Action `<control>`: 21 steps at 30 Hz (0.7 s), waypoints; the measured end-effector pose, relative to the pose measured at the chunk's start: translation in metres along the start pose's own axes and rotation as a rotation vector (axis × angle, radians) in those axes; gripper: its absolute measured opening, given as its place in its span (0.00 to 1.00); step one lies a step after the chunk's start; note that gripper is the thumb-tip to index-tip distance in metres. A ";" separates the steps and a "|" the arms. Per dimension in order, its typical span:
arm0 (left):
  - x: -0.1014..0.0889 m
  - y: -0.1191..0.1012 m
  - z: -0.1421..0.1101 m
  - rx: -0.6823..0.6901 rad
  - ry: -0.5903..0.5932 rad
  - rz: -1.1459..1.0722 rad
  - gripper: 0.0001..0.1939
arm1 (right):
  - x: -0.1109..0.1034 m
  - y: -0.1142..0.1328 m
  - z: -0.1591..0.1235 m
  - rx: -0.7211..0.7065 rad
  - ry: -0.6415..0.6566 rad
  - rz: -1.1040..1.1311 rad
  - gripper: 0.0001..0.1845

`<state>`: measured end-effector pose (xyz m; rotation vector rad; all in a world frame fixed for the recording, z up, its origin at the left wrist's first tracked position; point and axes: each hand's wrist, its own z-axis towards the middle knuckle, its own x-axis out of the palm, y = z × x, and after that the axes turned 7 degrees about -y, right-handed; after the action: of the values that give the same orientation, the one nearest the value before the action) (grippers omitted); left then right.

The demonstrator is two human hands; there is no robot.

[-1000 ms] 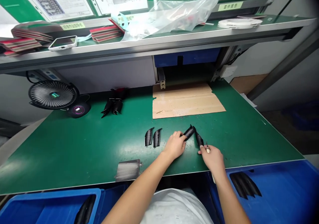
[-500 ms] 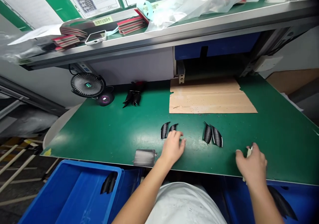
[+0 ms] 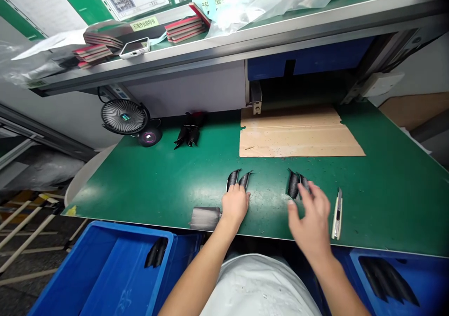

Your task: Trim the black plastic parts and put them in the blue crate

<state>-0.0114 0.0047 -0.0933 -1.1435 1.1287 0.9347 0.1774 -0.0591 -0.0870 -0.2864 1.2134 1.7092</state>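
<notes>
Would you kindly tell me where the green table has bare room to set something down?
Bare green tabletop lies right of the utility knife, and on the left between the fan and the grey pad. The middle is crowded: the left hand and right hand are at the black pieces.

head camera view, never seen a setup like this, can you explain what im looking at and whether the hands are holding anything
There is no machine here: these are a person's two bare hands, seen from a camera worn on the head that looks forward and down. On the green table lie small curved black pieces, a cutter knife and a cardboard sheet; a fan stands at the far left. The left hand has its fingers at the left pair of pieces, but its grip is hidden. The right hand is open by the right pair of pieces; I cannot tell whether it touches them. Nobody holds the knife.
</notes>
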 end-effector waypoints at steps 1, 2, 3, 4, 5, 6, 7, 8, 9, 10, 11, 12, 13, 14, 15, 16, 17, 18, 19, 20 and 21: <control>-0.004 -0.001 -0.002 0.026 0.011 -0.016 0.12 | 0.003 0.011 -0.001 -0.073 0.054 0.048 0.23; -0.009 -0.001 -0.007 0.056 0.020 -0.030 0.12 | 0.005 0.019 -0.002 -0.152 0.124 0.083 0.22; -0.015 0.000 -0.013 0.094 0.034 -0.058 0.11 | 0.006 0.025 -0.003 -0.242 0.209 0.107 0.22; -0.022 0.002 -0.021 0.132 0.058 -0.107 0.10 | 0.007 0.028 -0.003 -0.343 0.306 0.123 0.21; -0.030 0.005 -0.030 0.158 0.098 -0.180 0.08 | 0.007 0.029 -0.004 -0.444 0.411 0.136 0.21; -0.038 0.011 -0.039 0.167 0.163 -0.272 0.08 | 0.006 0.030 -0.005 -0.532 0.520 0.153 0.21; -0.046 0.018 -0.048 0.153 0.246 -0.373 0.09 | 0.005 0.030 -0.007 -0.595 0.620 0.174 0.20; -0.053 0.026 -0.056 0.120 0.341 -0.473 0.11 | 0.004 0.030 -0.010 -0.635 0.709 0.197 0.21; -0.059 0.036 -0.063 0.072 0.433 -0.559 0.13 | 0.004 0.031 -0.013 -0.652 0.780 0.219 0.21; -0.065 0.046 -0.070 0.016 0.511 -0.625 0.15 | 0.006 0.034 -0.017 -0.658 0.837 0.239 0.22; -0.069 0.056 -0.075 -0.032 0.571 -0.684 0.17 | 0.008 0.038 -0.021 -0.665 0.876 0.256 0.23; -0.073 0.067 -0.080 -0.070 0.605 -0.738 0.18 | 0.012 0.044 -0.025 -0.680 0.901 0.270 0.25; -0.076 0.077 -0.085 -0.097 0.614 -0.783 0.19 | 0.018 0.050 -0.029 -0.705 0.915 0.281 0.26; -0.078 0.087 -0.088 -0.117 0.605 -0.814 0.20 | 0.024 0.058 -0.033 -0.734 0.925 0.288 0.26; -0.081 0.096 -0.092 -0.132 0.584 -0.829 0.20 | 0.030 0.066 -0.035 -0.765 0.934 0.293 0.27; -0.082 0.105 -0.095 -0.139 0.561 -0.834 0.20 | 0.036 0.073 -0.037 -0.799 0.944 0.295 0.27; -0.084 0.112 -0.098 -0.142 0.545 -0.835 0.20 | 0.043 0.080 -0.038 -0.832 0.955 0.297 0.27; -0.085 0.120 -0.101 -0.143 0.540 -0.839 0.20 | 0.048 0.085 -0.039 -0.863 0.967 0.301 0.27; -0.086 0.127 -0.104 -0.143 0.550 -0.848 0.21 | 0.053 0.089 -0.039 -0.886 0.980 0.305 0.26; -0.086 0.133 -0.107 -0.151 0.546 -0.852 0.20 | 0.057 0.090 -0.039 -0.904 0.989 0.308 0.26; -0.085 0.140 -0.110 -0.175 0.512 -0.843 0.20 | 0.062 0.091 -0.040 -0.912 0.988 0.304 0.26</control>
<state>-0.1833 -0.0766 -0.0424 -1.8597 0.8141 0.0757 0.0606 -0.0579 -0.0926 -1.7202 1.0340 2.4110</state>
